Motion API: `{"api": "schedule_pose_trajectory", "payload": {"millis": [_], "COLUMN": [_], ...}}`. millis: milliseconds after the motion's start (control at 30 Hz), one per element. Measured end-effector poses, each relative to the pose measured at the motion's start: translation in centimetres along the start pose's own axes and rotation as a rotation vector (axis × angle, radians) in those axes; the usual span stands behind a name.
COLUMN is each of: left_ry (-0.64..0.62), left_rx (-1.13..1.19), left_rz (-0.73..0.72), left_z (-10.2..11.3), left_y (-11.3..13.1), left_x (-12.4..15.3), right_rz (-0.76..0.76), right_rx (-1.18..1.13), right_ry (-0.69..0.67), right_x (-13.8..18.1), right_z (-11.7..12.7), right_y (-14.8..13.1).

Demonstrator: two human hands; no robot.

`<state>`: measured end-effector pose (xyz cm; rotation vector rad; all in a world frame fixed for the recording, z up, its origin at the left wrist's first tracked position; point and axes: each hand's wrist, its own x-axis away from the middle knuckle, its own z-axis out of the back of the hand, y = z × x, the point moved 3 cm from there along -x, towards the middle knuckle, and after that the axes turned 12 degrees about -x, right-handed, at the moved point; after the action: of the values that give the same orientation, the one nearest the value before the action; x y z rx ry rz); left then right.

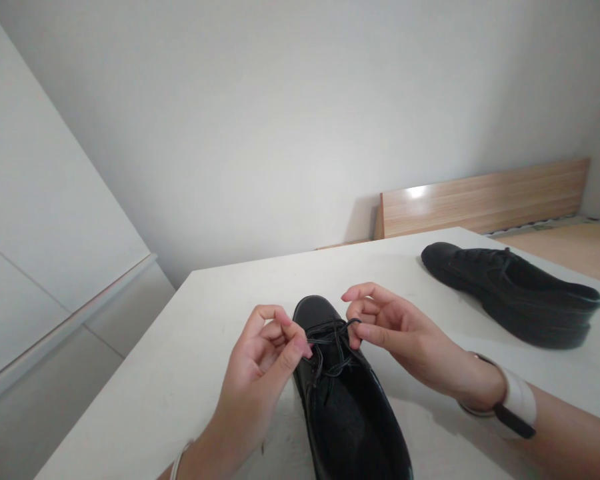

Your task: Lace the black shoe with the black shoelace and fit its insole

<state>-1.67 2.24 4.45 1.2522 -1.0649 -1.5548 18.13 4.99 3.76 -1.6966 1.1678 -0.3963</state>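
Note:
A black lace-up shoe point(314, 308) stands on the table in front of me, toe pointing away. Its dark shoelace point(336, 363) lies in loose loops over the tongue. At the shoe's left side my left hand point(267, 357) is closed, thumb and index finger pinching a strand of the lace. From the right, my right hand point(390, 323) pinches another part of the lace between thumb and fingers, with its index finger raised. The lace between both hands runs across the front of the shoe.
A second black shoe point(500, 287), its lace tied, sits on the white table point(220, 300) at the right. Behind stand a wooden headboard point(480, 197) and a pale wall point(260, 120). White cabinet fronts point(55, 233) rise on the left.

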Motion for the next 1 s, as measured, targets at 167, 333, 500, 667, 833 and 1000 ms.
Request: {"api": "schedule_pose_trajectory", "payload": {"millis": [167,333,500,667,833,1000], "left_ry": [0.045,-0.092,-0.208,-0.246,-0.277,-0.274], "left_rx": [0.048,0.057,0.009,0.251,0.433,0.413], "left_rz": [0.042,0.166,0.161,0.149,0.199,0.215], "left_z": [-0.1,0.0,1.1,0.9,0.4,0.8], "left_y": [-0.3,-0.3,-0.6,-1.1,-0.6,-0.5], "left_x": [-0.2,-0.2,-0.8,-0.9,-0.6,-0.7], "right_rz": [0.013,0.026,0.088,-0.014,-0.04,0.057], "right_rx": [0.122,0.391,0.377,0.093,0.109,0.131], "right_ry": [0.083,0.146,0.131,0.114,0.138,0.06], "right_x": [0.2,0.2,0.4,0.4,0.4,0.5], "right_z": [0.0,0.1,0.1,-0.3,-0.1,0.1], "right_y": [-0.2,-1.0,-1.4,-0.8,-1.1,-1.6]}}
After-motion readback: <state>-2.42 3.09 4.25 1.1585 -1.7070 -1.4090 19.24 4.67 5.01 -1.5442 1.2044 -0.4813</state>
